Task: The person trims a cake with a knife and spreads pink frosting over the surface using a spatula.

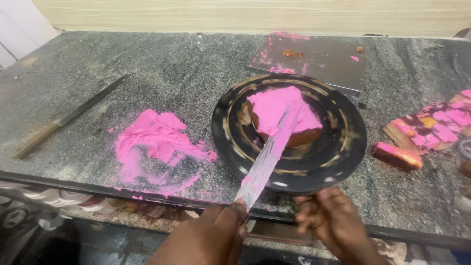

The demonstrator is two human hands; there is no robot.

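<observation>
left hand (pixel 208 235): closed round the handle end of a long knife (pixel 269 153), blade smeared pink, tip running up toward 1 o'clock onto the cake.
right hand (pixel 331 218): blurry, fingers curled at the plate's 6 o'clock rim. Looks like a pinch on the edge, but can't tell for sure from my feed.
cake slice (pixel 284 118): brown, pink icing on top, sits mid black plate (pixel 343 147), a bit toward 12.
plate vs edge: its 6 o'clock rim is right near the counter lip (pixel 122 189), imo the sketchy part.
risk: push too hard w/ the blade and the slice could skid on the glossy plate, or the plate tips off the lip if the rim grip slips.
room: 9 o'clock has a pink icing smear (pixel 157 147) on the counter, second knife (pixel 68 115) further out. 12 has a steel tray (pixel 319 59) touching-close. 3 has cake offcuts (pixel 431 127). So not much free space, mostly btwn smear and plate.
</observation>
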